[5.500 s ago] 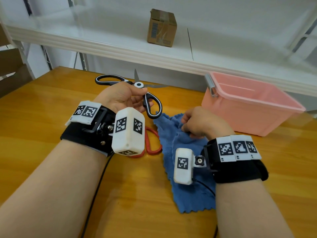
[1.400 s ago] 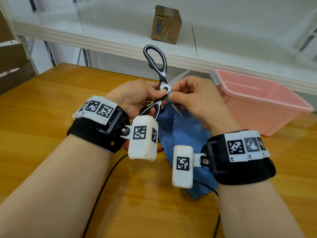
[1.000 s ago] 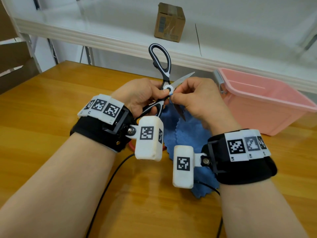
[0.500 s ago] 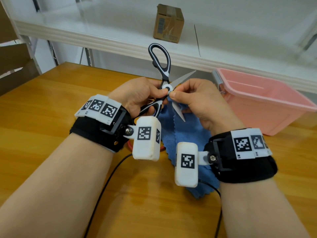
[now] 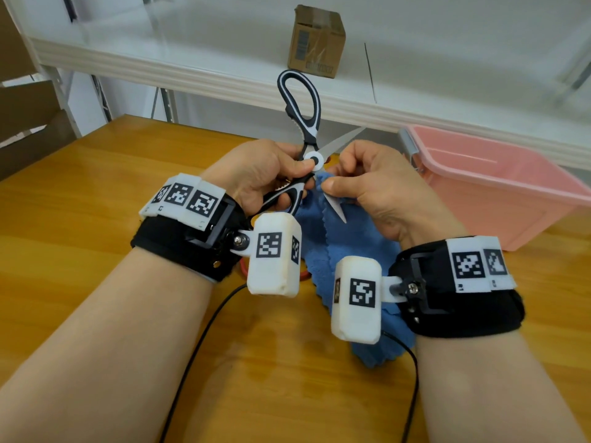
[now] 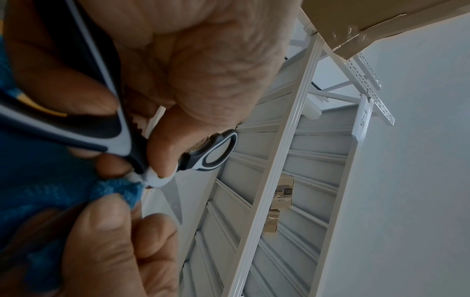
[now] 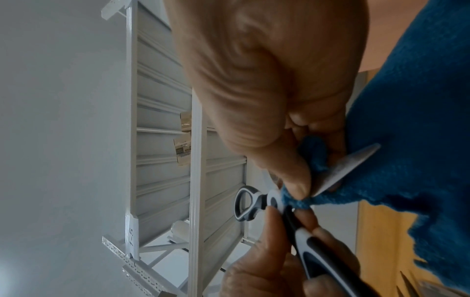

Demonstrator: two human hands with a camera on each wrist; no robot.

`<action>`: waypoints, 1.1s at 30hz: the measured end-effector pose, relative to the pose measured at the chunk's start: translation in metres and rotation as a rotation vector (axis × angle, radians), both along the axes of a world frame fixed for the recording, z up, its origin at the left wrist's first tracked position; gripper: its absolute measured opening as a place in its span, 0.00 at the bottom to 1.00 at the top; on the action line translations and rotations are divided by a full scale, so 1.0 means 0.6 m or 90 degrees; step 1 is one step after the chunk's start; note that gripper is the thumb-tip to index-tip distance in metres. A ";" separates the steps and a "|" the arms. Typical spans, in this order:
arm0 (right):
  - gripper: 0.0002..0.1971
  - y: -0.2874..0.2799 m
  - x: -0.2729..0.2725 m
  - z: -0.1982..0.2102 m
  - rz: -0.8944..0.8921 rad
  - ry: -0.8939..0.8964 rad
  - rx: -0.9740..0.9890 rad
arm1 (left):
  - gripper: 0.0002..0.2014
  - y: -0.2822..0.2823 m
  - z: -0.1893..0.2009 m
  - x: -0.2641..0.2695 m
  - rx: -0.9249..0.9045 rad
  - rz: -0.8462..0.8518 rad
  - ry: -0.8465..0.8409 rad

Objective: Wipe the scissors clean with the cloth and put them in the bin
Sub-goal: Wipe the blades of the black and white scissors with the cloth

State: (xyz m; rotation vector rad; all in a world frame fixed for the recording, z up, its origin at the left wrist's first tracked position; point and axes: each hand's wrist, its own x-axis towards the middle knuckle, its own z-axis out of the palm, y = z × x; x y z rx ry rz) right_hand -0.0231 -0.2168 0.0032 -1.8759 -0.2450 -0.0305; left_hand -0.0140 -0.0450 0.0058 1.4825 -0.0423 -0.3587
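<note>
Pinching cloth [image 5: 323, 183] nearer the scissors [image 5: 311, 156] pivot than before, both hands unmoved.

Black-and-white scissors [image 5: 302, 123], blue cloth [image 5: 348, 247], pink bin [image 5: 499, 193], brown box [image 5: 316, 41], orange-brown table [image 5: 96, 187].

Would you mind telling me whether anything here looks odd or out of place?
Nothing looks damaged or spilled. The black-and-white scissors, gripped by the left hand, are splayed wide open while the right hand pinches the blue cloth near the pivot, leaving one bare blade pointing down.
</note>
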 end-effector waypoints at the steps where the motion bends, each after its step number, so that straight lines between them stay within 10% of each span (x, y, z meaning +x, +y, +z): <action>1: 0.18 0.001 0.000 0.000 -0.006 0.012 0.025 | 0.10 0.002 0.000 0.001 -0.002 0.010 -0.002; 8: 0.04 -0.004 -0.001 0.004 -0.045 0.015 -0.098 | 0.11 0.010 0.001 0.003 0.036 0.004 -0.017; 33: 0.10 0.002 0.001 0.000 -0.029 0.068 -0.135 | 0.10 0.010 -0.003 -0.001 0.034 0.016 -0.017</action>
